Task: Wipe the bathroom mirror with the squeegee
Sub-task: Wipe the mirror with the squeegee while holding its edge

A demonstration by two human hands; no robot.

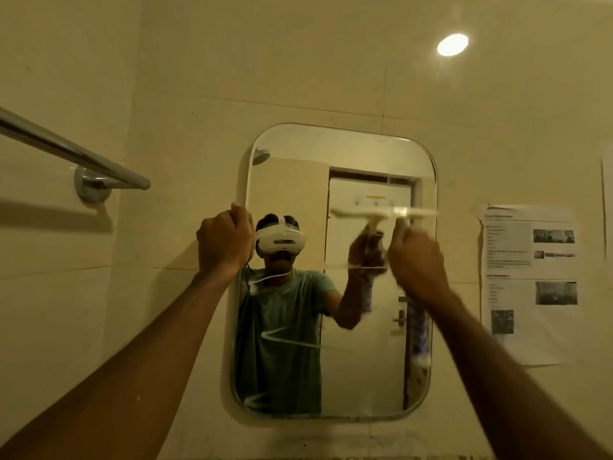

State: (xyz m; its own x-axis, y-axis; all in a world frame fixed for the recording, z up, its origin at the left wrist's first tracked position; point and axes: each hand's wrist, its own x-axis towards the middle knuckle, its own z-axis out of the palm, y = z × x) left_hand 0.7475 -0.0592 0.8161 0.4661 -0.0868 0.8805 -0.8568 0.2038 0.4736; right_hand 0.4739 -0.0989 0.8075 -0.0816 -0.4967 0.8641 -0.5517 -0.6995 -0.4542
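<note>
Gripping the mirror's (358, 154) left edge, the left hand (225, 240) has its fingers curled shut around the rim. The right hand (417, 257), blurred, is closed on the handle of the squeegee (384, 213), whose blade lies level against the glass near the right edge, about a third down. White streaks cross the lower left glass. A rail (71, 151) hangs on the left wall; papers (530, 283) are stuck beside the right edge.

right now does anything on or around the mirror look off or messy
Yes: white foam streaks zigzag across the lower left of the mirror, not yet wiped. The paper sheet on the wall to the right hangs slightly crooked, its edges curling.
</note>
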